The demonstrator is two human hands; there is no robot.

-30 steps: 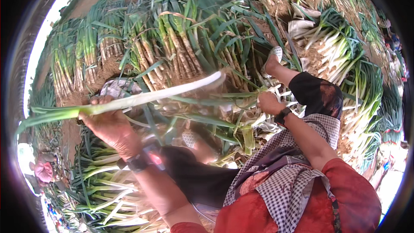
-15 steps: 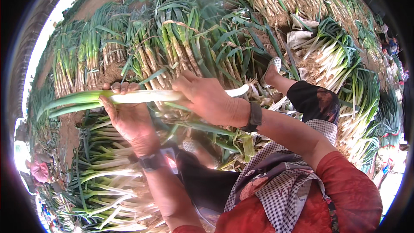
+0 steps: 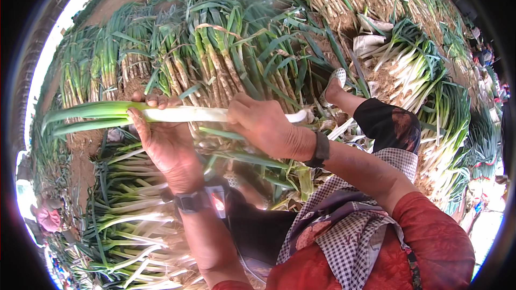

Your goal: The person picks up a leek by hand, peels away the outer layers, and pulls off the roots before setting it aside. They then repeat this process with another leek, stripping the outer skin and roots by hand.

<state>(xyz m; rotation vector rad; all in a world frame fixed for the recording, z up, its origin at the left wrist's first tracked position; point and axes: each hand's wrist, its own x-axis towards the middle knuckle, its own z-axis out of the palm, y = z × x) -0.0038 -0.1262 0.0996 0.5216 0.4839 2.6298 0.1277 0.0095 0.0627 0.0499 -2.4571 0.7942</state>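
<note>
A large green onion lies level across my two hands, its green leaves to the left and its white root end to the right. My left hand is closed around it where green turns to white, thumb in front and fingertips behind. With bent fingers, my right hand grips the white stalk nearer the root end, hiding part of it. A loose green strip shows just below the stalk beside my right hand; whether it is still attached, I cannot tell.
Below left lies a pile of cleaned green onions with white stalks. Soil-covered green onions stand in bundles ahead. More white-stalked ones lie at the right, by a pale sack. My outstretched foot is among them.
My right hand has shifted slightly right along the stalk, baring more white between my hands. The left hand keeps its hold, and the green onion has tilted a little.
</note>
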